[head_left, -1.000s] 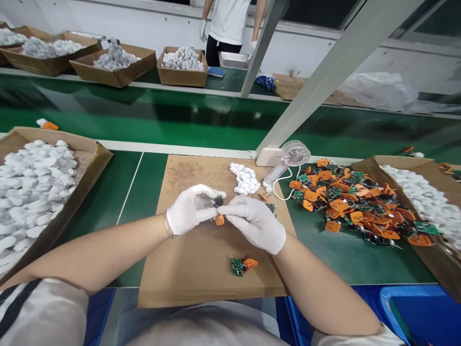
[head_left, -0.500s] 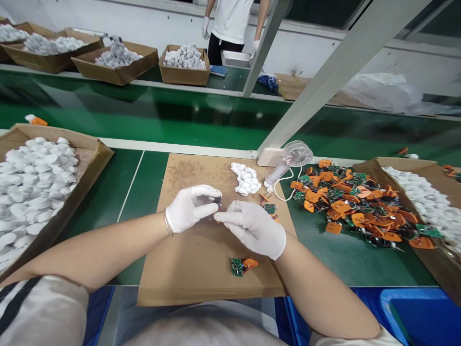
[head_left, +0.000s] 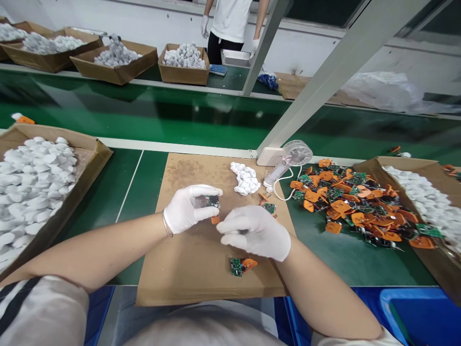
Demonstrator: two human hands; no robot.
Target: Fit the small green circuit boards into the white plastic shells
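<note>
Between the thumb and fingers of my gloved left hand [head_left: 189, 207] is a small green circuit board [head_left: 212, 201]. An orange piece [head_left: 215, 219] hangs just below the board, close to my right fingertips. My gloved right hand [head_left: 254, 231] is beside it, thumb and fingers apart, with nothing visible in them. Nearer my body, another circuit board with an orange piece [head_left: 236, 266] lies on the cardboard sheet [head_left: 180, 269]. Beyond my hands sit a cluster of white caps [head_left: 245, 179] and a loose green board [head_left: 269, 208].
A clear handheld fan [head_left: 297, 154] with a white cord stands by the frame post. A pile of orange pieces and boards [head_left: 340, 206] lies to the right. Boxes of white parts flank the bench, the left box [head_left: 103, 156] closest. A conveyor [head_left: 162, 117] carries small parts; a person stands beyond.
My right fingers have moved from pointing together at the board to a spread pose. The board in my left hand has tilted, showing its green face and the orange piece below.
</note>
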